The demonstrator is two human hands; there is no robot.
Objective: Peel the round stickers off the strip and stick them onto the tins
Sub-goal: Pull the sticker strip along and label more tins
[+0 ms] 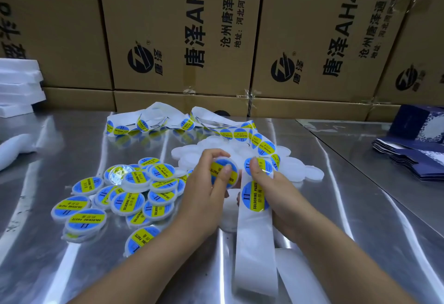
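Note:
My left hand [209,183] grips a small round white tin [224,171] with a blue and yellow sticker on its face, thumb pressing on the sticker. My right hand [271,183] holds the white backing strip [254,243], its thumb on a round sticker [260,165] at the strip's bend. Another sticker [255,197] sits on the strip just below. The strip runs back across the metal table in loops [187,121] with more stickers. Several plain white tins [310,171] lie behind my hands.
A heap of labelled tins [125,193] lies left of my hands on the shiny metal table [360,207]. Cardboard boxes [182,39] wall off the back. White foam pieces [19,83] stand far left. Folded dark blue cartons [413,150] lie at the right.

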